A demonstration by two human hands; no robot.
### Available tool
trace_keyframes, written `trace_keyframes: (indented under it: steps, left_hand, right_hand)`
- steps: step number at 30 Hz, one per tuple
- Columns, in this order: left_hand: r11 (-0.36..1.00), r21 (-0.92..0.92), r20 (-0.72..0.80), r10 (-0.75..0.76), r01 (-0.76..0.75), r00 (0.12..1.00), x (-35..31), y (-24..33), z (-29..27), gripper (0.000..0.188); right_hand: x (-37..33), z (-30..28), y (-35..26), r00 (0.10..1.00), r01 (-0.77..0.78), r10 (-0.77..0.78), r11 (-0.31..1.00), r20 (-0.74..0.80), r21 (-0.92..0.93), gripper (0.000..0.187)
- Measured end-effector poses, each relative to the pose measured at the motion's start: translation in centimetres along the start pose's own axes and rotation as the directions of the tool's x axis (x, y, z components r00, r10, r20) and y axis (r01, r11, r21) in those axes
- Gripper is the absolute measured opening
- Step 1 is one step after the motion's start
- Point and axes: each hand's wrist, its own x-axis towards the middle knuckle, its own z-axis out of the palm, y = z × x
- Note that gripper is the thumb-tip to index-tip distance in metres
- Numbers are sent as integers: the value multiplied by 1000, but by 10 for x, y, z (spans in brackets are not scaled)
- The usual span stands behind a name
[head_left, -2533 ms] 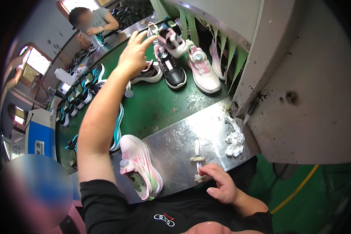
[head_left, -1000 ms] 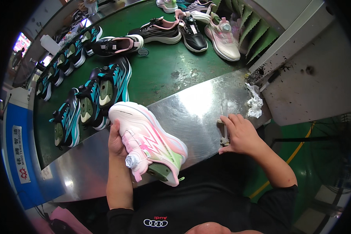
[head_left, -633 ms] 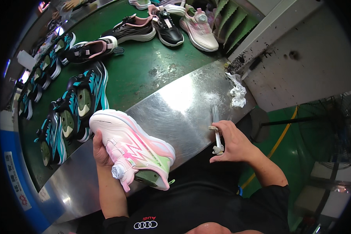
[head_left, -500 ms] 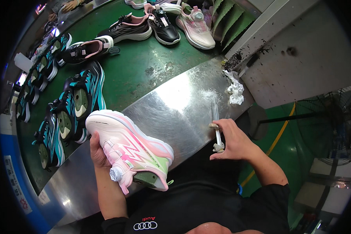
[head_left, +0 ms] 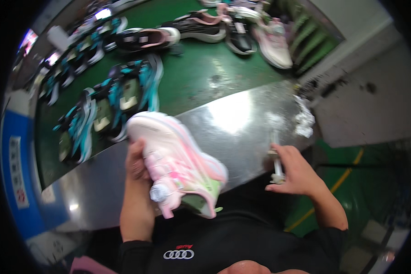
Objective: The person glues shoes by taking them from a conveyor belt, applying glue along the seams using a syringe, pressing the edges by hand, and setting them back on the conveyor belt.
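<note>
My left hand (head_left: 137, 160) is closed around the forefoot side of a pale pink and white sneaker (head_left: 180, 153). The shoe has a green heel area and a round dial on its tongue; its toe points away from me and a dark green last fills its opening. At the table's front edge, my right hand (head_left: 297, 171) curls around a slim silvery rod-shaped tool (head_left: 278, 168) with pale fittings. Its fingers are by the upper fitting, the thumb by the lower one. Blur hides the tool's exact kind.
Black and turquoise sneakers (head_left: 118, 93) with green lasts stand at the left on the green tabletop (head_left: 201, 75). Black and pink shoes (head_left: 194, 27) line the back. Crumpled white paper (head_left: 303, 118) lies on the metal strip (head_left: 214, 118), beside a grey panel (head_left: 374, 96).
The whole view has shifted and blurred, so table and shoes sit further right in the picture. Both hands keep their holds; the pink sneaker is tilted slightly differently.
</note>
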Motion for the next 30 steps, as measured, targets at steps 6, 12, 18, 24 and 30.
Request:
trace_keyframes:
  steps: [6,12,18,24,30]
  left_hand:
    - [997,-68,94,34,-28,995,0,8,0,54]
    - [994,2,132,107,-109,985,-18,13,15,64]
    - [965,144,226,183,-218,957,-32,19,16,67]
    - [954,192,289,171,-232,942,-35,19,16,64]
    - [936,192,385,203,-293,900,-36,22,14,61]
  right_hand:
    - [-12,-5,-12,987,-151,109,873,115,463,105]
    - [15,5,-46,993,38,-114,81,-29,996,135]
    - [61,-8,-108,905,64,-395,-235,-156,970,125]
    - [78,-14,-136,899,0,-428,-207,-90,978,110]
    - [85,-8,-139,871,-42,-482,-260,-92,965,120]
